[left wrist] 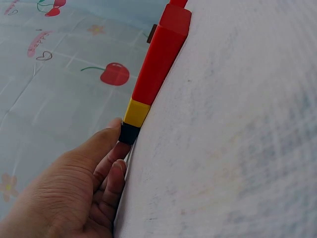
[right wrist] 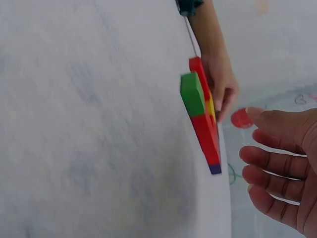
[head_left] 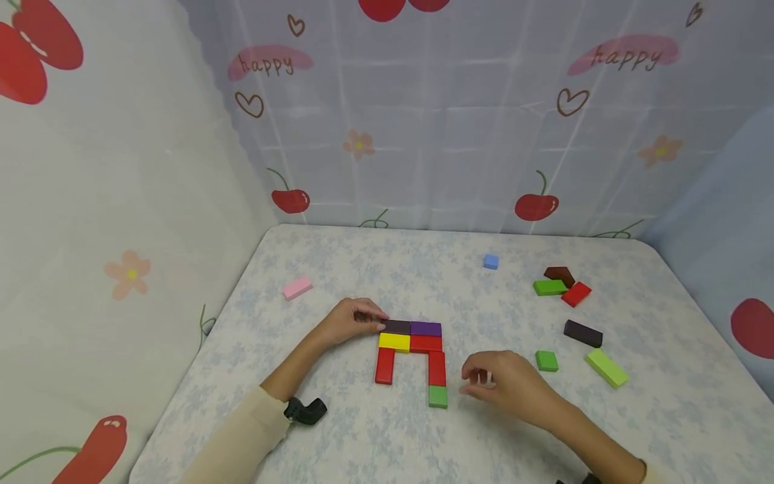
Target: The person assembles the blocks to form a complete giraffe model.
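Observation:
In the head view, building blocks lie joined in an arch-like shape. A black block (head_left: 396, 327) and a purple block (head_left: 426, 329) form its top row, above a yellow block (head_left: 394, 343) and a red block (head_left: 426, 344). Two red blocks run down as legs, the right one ending in a green block (head_left: 438, 396). My left hand (head_left: 351, 320) pinches the left end of the black block (left wrist: 130, 134) between thumb and fingers. Right of the shape, my right hand (head_left: 508, 385) hovers with loosely bent fingers and holds nothing; its fingers (right wrist: 277, 161) are spread in the right wrist view.
Loose blocks lie on the right: a light green block (head_left: 607, 368), a small green block (head_left: 547, 361), a black block (head_left: 583, 333), and a cluster with a red block (head_left: 576, 294). A blue block (head_left: 491, 261) sits farther back, a pink block (head_left: 297, 288) at left. Curtains surround the table (head_left: 387, 269).

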